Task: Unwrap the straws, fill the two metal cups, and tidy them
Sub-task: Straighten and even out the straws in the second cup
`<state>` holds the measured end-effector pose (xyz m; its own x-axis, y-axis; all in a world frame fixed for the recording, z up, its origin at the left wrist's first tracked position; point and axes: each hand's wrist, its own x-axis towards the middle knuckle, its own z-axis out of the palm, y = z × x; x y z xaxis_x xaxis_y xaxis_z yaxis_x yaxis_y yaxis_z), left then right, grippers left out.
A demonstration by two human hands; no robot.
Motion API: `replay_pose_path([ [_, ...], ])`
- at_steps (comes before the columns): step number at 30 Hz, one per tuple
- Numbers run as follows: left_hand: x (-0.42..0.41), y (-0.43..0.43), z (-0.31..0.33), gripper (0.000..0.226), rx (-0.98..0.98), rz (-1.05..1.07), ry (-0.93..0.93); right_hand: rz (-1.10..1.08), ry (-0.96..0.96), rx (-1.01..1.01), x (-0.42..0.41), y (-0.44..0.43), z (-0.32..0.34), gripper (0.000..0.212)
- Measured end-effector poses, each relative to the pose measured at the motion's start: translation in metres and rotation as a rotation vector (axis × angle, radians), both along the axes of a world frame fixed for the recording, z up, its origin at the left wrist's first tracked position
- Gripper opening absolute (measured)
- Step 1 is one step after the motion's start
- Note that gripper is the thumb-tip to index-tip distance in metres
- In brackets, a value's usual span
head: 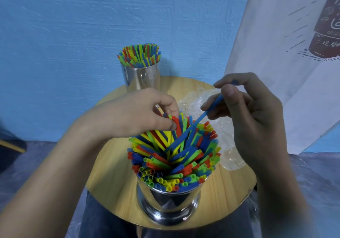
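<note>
Blue straw (pixel 200 122) pinched in our right hand (pixel 253 112); our left hand (pixel 132 114) pinches red straws (pixel 177 125) in the near cup (pixel 169 202).

seemingly a drinks-shop corner: rough blue painted wall (pixel 73 26), white cloth banner (pixel 272 41) printed with a red cup, small round wooden tabletop (pixel 112 173).

Right hand (pixel 253 112) pinches a blue straw (pixel 195 127) over the near cup (pixel 169 202); left hand (pixel 139 114) grips red straws (pixel 177 125)

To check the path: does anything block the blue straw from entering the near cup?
Only the cup's own contents. The blue straw, held by the right hand, points into the near cup, where crossed straws lie packed under its tip.
</note>
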<state>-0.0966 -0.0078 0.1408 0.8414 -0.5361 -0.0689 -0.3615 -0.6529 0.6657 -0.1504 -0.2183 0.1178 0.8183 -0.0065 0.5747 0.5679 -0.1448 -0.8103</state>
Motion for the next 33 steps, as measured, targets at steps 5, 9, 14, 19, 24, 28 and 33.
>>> replay_pose_path([
  [5, -0.004, -0.004, 0.004, 0.011, -0.019, 0.004, 0.004, 0.009, -0.021, 0.009, -0.001, 0.000, 0.003, 0.014],
  [9, -0.005, -0.005, 0.004, 0.010, -0.016, 0.012, -0.021, -0.004, -0.057, 0.024, -0.004, -0.002, 0.006, 0.014],
  [14, -0.002, -0.004, 0.002, 0.006, -0.024, 0.017, -0.059, 0.073, -0.021, -0.038, -0.004, 0.001, 0.002, 0.015],
  [19, 0.002, -0.003, -0.003, 0.010, -0.113, 0.013, -0.134, 0.094, 0.046, -0.210, -0.002, 0.000, -0.003, 0.018],
  [24, 0.002, -0.003, -0.006, 0.008, -0.277, 0.004, -0.173, 0.049, 0.028, -0.346, -0.002, -0.002, -0.005, 0.026],
  [28, 0.001, -0.003, -0.008, 0.007, -0.349, -0.010, -0.146, 0.034, 0.064, -0.313, -0.001, -0.003, -0.006, 0.017],
  [33, -0.001, -0.004, -0.006, 0.005, -0.481, 0.006, -0.156, 0.086, 0.158, -0.403, 0.003, -0.006, -0.010, 0.007],
])
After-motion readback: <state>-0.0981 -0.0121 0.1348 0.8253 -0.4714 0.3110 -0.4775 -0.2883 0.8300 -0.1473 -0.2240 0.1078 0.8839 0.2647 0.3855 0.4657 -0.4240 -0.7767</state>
